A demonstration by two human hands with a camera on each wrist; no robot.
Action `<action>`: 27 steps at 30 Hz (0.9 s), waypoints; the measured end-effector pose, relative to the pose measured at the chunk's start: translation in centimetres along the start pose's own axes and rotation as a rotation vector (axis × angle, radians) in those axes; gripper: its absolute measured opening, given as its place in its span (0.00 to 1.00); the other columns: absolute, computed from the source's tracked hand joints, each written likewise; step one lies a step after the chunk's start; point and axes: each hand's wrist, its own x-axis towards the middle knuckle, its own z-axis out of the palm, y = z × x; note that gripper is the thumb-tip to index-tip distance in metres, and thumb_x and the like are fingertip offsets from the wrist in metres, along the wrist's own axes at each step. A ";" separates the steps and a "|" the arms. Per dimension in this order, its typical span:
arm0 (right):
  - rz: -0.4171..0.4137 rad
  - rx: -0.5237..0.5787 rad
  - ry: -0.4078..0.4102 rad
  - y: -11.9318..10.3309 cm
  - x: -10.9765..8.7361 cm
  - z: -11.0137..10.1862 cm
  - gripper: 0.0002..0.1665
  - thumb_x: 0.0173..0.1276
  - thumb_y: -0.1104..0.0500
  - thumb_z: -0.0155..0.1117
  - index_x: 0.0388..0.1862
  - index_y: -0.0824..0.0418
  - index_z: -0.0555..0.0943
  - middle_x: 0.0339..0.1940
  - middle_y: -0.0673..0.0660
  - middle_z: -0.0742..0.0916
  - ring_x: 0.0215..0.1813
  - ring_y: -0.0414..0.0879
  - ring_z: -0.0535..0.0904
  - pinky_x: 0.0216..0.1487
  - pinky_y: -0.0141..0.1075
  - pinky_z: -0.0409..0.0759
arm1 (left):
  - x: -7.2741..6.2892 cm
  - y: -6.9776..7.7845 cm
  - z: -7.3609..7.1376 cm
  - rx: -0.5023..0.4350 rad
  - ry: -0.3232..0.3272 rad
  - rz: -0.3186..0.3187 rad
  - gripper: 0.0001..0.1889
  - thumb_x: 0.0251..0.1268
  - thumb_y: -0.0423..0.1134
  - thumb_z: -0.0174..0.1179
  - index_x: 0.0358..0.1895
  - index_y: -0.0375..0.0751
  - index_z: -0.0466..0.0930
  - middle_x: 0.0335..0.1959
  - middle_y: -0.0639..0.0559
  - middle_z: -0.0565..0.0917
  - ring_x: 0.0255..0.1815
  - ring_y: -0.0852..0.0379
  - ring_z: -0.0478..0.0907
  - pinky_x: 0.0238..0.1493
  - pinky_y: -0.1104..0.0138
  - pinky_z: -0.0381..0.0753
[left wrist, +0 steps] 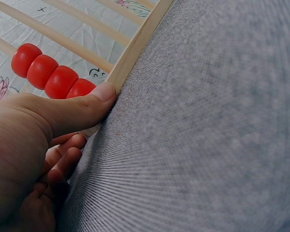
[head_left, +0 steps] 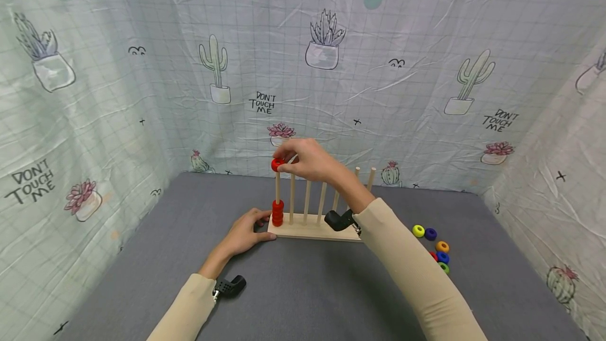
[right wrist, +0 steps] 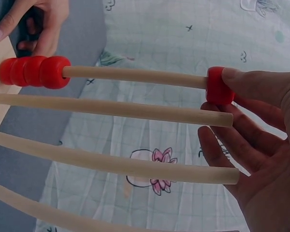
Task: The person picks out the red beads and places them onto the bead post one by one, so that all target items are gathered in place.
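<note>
A wooden peg rack (head_left: 303, 230) with upright pegs stands on the grey table. Several red beads (right wrist: 36, 72) are stacked at the foot of its leftmost peg. My right hand (head_left: 306, 159) pinches another red bead (right wrist: 219, 86) between thumb and fingers at that peg's top end; in the right wrist view the peg tip meets the bead. My left hand (head_left: 246, 231) holds the left end of the base, thumb (left wrist: 104, 92) against the front edge and fingers round the side. The right forearm hides part of the rack's right side in the head view.
Loose beads lie on the table to the right: yellow (head_left: 418, 231), dark blue (head_left: 430, 234), orange (head_left: 442, 247), blue (head_left: 443, 258) and green (head_left: 444, 267), plus a red one partly behind the right sleeve (head_left: 407, 262). A printed cloth (head_left: 303, 88) hangs behind the table and at both sides.
</note>
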 end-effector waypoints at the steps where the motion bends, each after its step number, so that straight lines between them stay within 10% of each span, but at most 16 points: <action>1: -0.001 -0.002 -0.001 0.0 0.0 0.0 0.15 0.72 0.61 0.70 0.56 0.61 0.86 0.52 0.56 0.89 0.52 0.47 0.87 0.53 0.34 0.85 | 0.0 0.0 0.0 -0.001 0.000 -0.001 0.37 0.58 0.50 0.77 0.70 0.41 0.78 0.49 0.50 0.82 0.49 0.56 0.78 0.51 0.60 0.76; 27: 0.008 -0.017 -0.023 -0.2 0.0 -0.1 0.16 0.72 0.60 0.70 0.57 0.60 0.86 0.52 0.56 0.89 0.52 0.46 0.87 0.53 0.36 0.85 | 0.1 0.0 -0.1 0.009 -0.007 -0.001 0.38 0.57 0.51 0.78 0.70 0.41 0.78 0.50 0.50 0.83 0.49 0.56 0.78 0.52 0.58 0.77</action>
